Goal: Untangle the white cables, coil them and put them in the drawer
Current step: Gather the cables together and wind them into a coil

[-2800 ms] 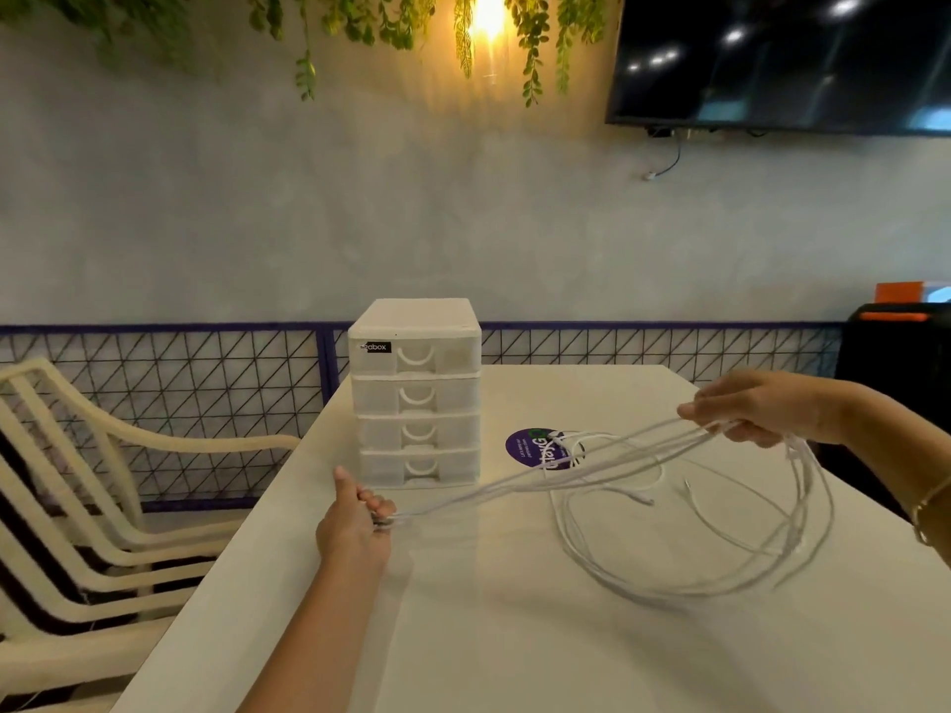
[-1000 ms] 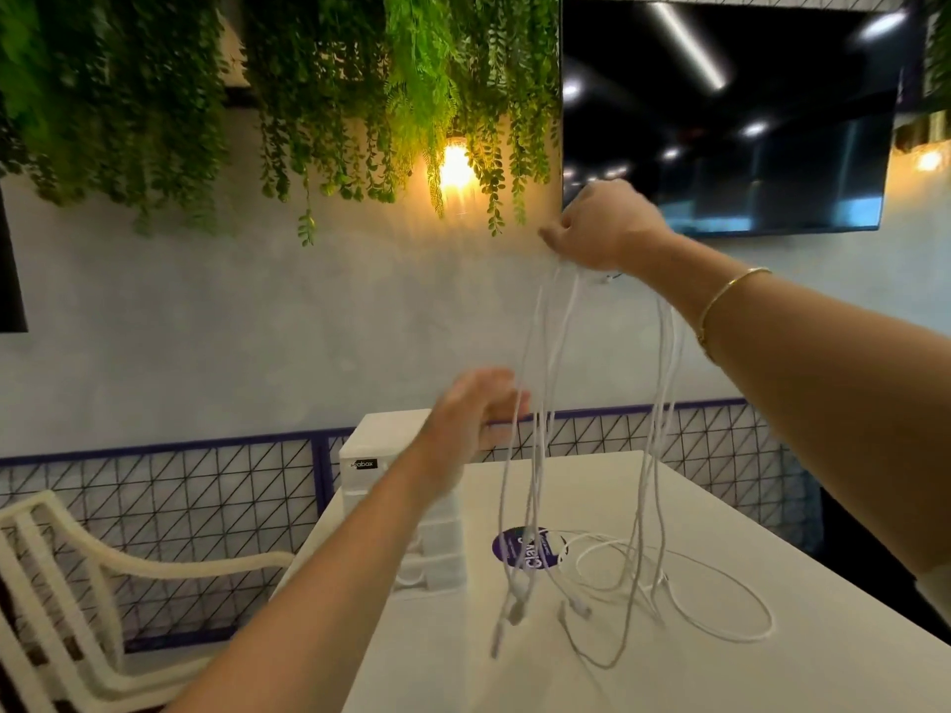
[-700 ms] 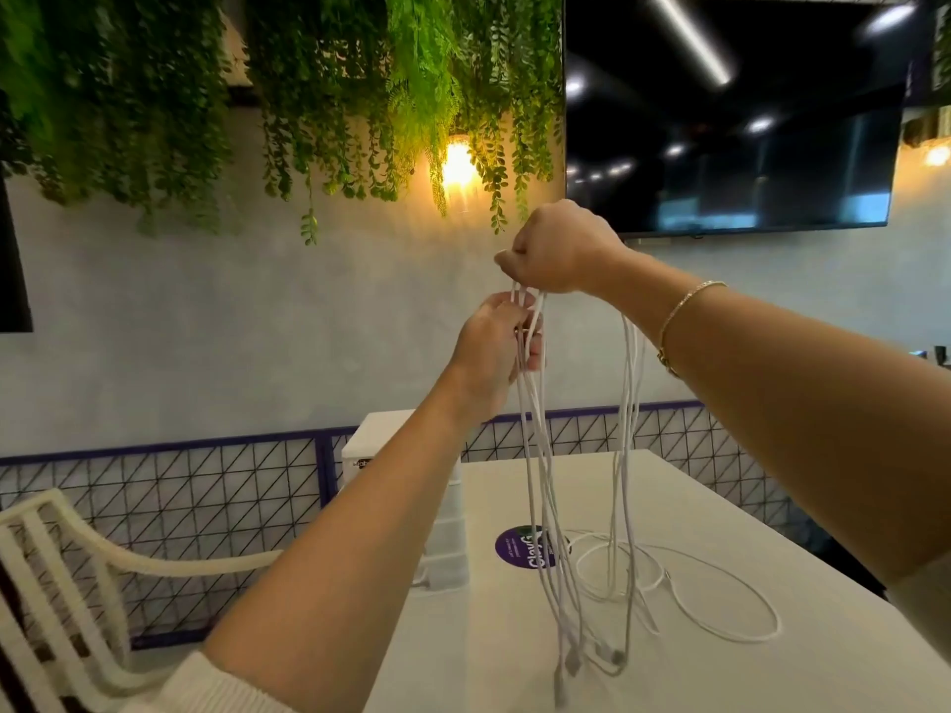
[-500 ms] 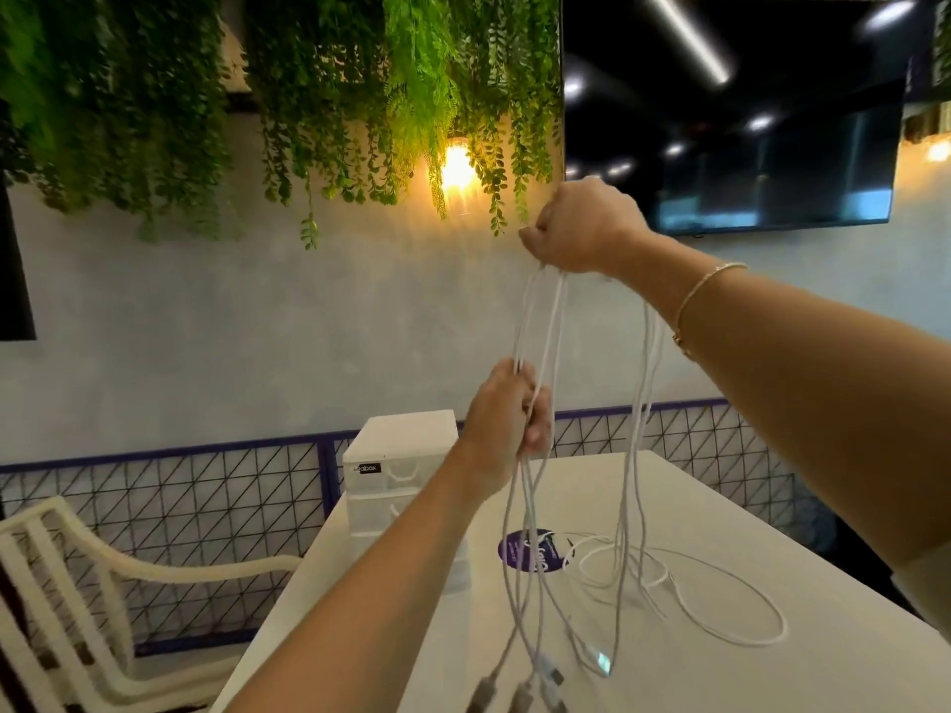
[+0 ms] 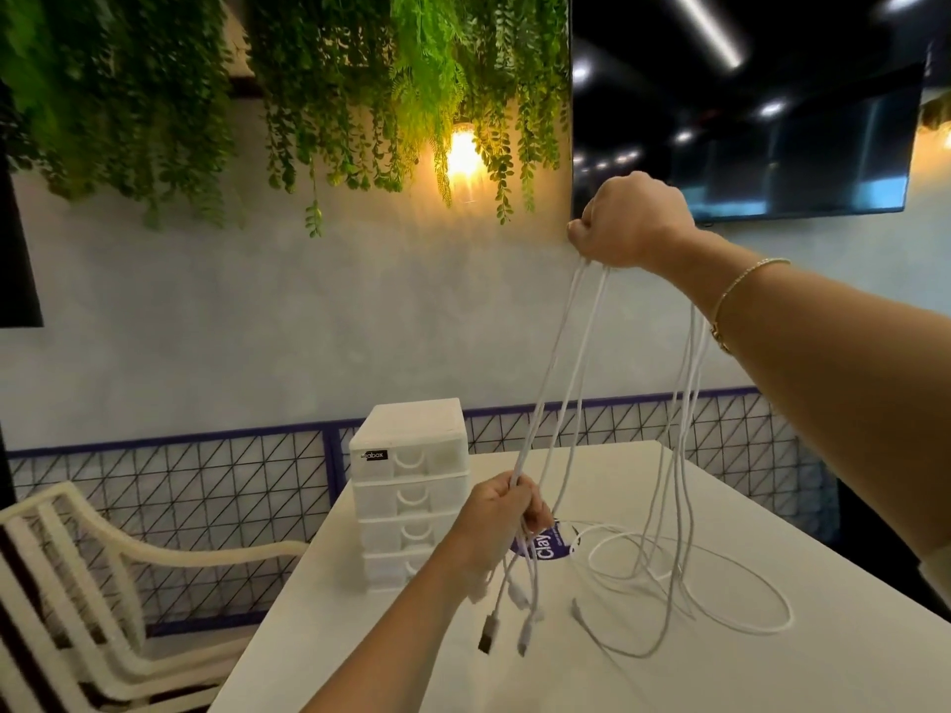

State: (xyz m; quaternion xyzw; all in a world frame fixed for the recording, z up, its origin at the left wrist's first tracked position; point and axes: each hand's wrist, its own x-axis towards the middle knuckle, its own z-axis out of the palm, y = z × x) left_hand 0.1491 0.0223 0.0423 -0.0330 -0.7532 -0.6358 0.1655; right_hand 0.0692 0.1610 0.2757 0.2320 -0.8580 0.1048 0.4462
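**Cables Held Up, Not Yet Sorted**

Over the white table (image 5: 360, 635), going from left to right: a slatted chair (image 5: 77, 573) stands off the table's left edge, then the small drawer unit (image 5: 411, 506) sits on the tabletop with all its drawers closed. Just right of it, the left hand (image 5: 502, 512) is curled round a bunch of strands low down, with the plug ends (image 5: 507, 627) dangling beneath it. From there the white cables (image 5: 561, 383) run taut up to the right hand (image 5: 630, 221), a closed fist raised high and gripping them at the top. More strands drop from that fist on its right side and end in loose loops on the table beside a purple sticker (image 5: 553, 545).

By my reading the task is early: the cables are being drawn straight to separate them. No neat coil is formed, and nothing is in a drawer yet.
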